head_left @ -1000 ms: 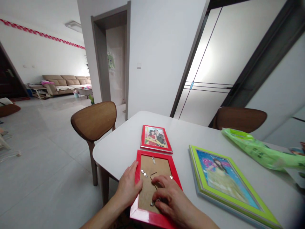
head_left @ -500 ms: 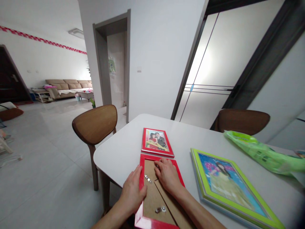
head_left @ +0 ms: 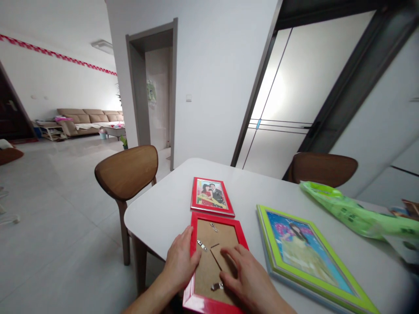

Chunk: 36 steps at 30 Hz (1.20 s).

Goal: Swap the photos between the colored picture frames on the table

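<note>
While the L hand (head_left: 181,257) grips the L side of the red frame (head_left: 200,304) (thumb over the rim, fingers along the outer edge), the R hand (head_left: 250,277) is above the brown backing (head_left: 204,272), fingers spread & bent, thumb tip by the lower metal clip (head_left: 216,286); can't tell if it touches. Frame lies back-side up at the near edge of the white table (head_left: 163,213), just below a red photo frame (head_left: 212,194); green photo frame (head_left: 314,253) to the R, w/ a plastic bag (head_left: 360,213) beyond.
</note>
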Available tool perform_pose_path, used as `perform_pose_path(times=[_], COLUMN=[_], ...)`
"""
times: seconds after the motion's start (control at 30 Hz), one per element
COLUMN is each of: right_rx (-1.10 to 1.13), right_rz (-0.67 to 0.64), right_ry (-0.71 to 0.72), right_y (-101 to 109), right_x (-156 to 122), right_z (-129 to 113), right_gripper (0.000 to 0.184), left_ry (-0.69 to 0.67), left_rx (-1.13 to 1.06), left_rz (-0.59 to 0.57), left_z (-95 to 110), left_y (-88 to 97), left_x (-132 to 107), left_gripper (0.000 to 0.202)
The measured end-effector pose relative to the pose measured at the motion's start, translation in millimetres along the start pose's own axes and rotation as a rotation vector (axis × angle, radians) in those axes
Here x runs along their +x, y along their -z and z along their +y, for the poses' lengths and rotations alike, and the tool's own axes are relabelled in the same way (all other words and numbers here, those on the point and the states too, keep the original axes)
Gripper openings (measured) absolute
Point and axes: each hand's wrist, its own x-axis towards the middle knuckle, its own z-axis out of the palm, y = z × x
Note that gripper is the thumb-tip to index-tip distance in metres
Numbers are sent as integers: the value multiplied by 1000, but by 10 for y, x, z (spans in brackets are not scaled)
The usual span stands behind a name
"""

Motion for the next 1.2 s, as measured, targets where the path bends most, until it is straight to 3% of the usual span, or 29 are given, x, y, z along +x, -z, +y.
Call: perform_pose_path(times=[0.13,0.3,0.43,0.5,0.6,0.7,0.87,1.03,1.2], right_rx=[47,38,68,116,144,49,-120,-129,-55], right_rz=[23,23,74,98,151,172,72,6,63], right_ry=[-43,-39,2,43,60,-36,-194,-252,-267], right_y=[42,163,243,256,223,137,-3,-41,2], right_x=[53,81,99,119,145,130,13,-31,-21], right_z=[-8,-59,-192,-210,-84,160,415,436,413], right_gripper=[39,32,32,32,36,40,43,49,53], left_ry=[8,11,72,138,222,295,367,323,243], left_rx=[-21,-86,-323,-452,-496,-494,-412,-243,-23], left_rz=[-7,-4,48,65,77,102,138,177,183], left_z=[9,81,156,128,-51,-344,-764,-903,-914], left_y=[23,78,128,193,383,624,828,819,881], left_x=[5,5,54,90,130,134,142,206,246], left_gripper=[53,45,23,21,25,26,25,20,23])
